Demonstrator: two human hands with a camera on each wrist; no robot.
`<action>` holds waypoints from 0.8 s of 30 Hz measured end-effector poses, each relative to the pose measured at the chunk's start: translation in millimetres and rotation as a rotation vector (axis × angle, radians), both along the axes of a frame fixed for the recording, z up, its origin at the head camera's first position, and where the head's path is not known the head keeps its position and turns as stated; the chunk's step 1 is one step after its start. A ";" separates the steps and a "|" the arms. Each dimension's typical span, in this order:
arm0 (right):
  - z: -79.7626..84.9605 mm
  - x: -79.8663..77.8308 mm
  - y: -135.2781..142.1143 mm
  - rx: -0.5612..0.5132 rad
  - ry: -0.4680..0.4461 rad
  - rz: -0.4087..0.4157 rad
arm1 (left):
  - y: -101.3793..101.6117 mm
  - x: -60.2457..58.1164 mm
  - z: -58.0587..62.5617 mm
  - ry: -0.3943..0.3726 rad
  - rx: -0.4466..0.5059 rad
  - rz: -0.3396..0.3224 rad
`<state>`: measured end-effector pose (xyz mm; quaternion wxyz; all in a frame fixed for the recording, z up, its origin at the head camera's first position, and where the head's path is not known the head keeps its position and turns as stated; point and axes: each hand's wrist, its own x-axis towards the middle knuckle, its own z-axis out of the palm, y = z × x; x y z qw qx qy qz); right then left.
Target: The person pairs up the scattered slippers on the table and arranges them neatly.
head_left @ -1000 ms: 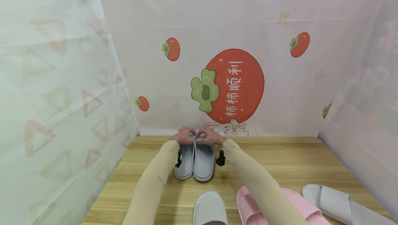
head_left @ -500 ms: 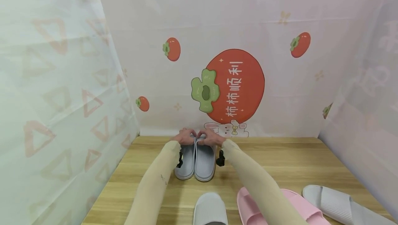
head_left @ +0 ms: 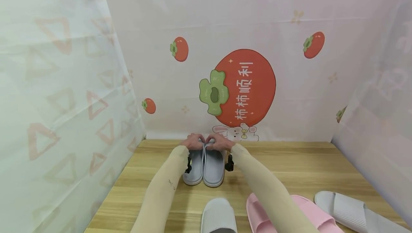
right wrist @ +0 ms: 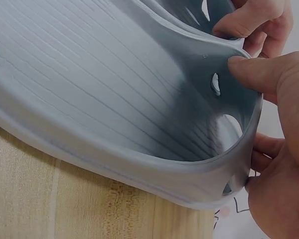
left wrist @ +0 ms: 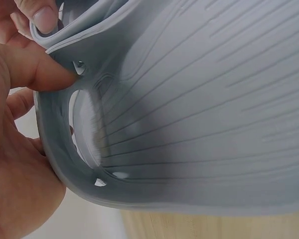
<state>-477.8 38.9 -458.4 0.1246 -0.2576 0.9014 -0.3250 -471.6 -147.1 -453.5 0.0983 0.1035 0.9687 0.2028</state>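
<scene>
Before the printed backdrop (head_left: 154, 68), left hand (head_left: 194, 142) and right hand (head_left: 220, 142) bend inward, grips tightly pinching paired grey slippers (head_left: 214, 168).

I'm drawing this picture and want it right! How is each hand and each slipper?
Left hand: pinching the left blue-grey slipper's far end.
Right hand: pinching the right one's far end.
Left blue-grey slipper: insole up, touching its mate.
Right blue-grey slipper: insole up, too.
Pink slippers: partly behind the right sleeve.
Front grey slipper: strap up, cut off by the picture.
Far-right grey slipper: strap up, slanted.
</scene>
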 end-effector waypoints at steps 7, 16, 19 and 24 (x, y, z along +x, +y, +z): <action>-1.3 0.1 1.0 -0.005 -0.028 -0.005 | 0.5 -1.3 -3.5 -0.026 0.009 0.009; -4.4 -1.4 2.2 -0.006 -0.027 0.013 | 2.0 3.1 -1.3 -0.023 0.001 0.017; -4.2 -1.4 2.4 -0.014 -0.035 0.002 | 1.7 3.8 -1.3 -0.008 -0.009 0.015; -2.8 -0.3 2.4 -0.007 -0.041 -0.027 | -0.7 4.0 -0.8 -0.001 -0.035 0.001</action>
